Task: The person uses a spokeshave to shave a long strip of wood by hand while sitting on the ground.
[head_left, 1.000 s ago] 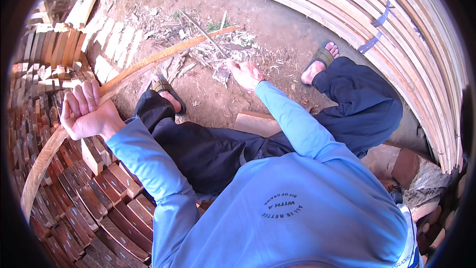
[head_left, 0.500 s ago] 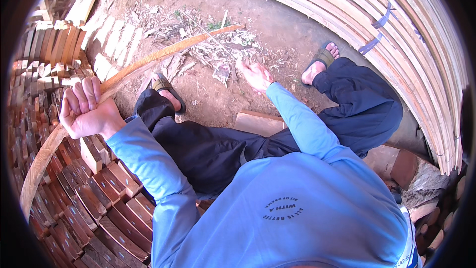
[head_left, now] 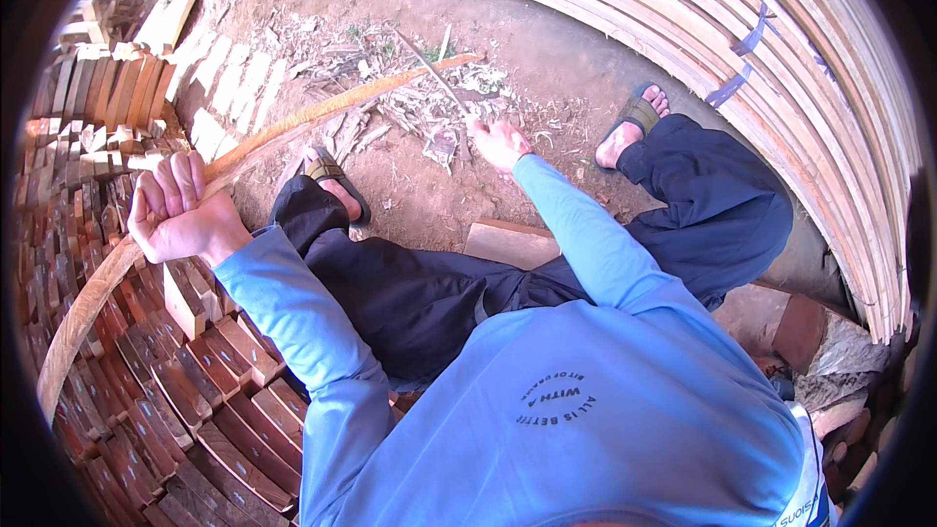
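Note:
A long, narrow wooden plank slants from the lower left edge up to the wood scraps on the ground. My left hand is closed around it, partway along its length. In my right hand is a long, thin knife, its blade pointing up and to the left, across the plank's far end. Whether the blade touches the wood there I cannot tell. The knife's handle is mostly hidden by my closed fingers.
Stacks of cut wooden blocks fill the left side. A bundle of long boards tied with blue strips curves along the upper right. Shavings and bark litter the dirt between my sandalled feet. A short board lies by my legs.
The knife's blade has swung up and to the right, and my right hand has turned and shifted slightly left. My left hand and the plank have moved only a little to the right.

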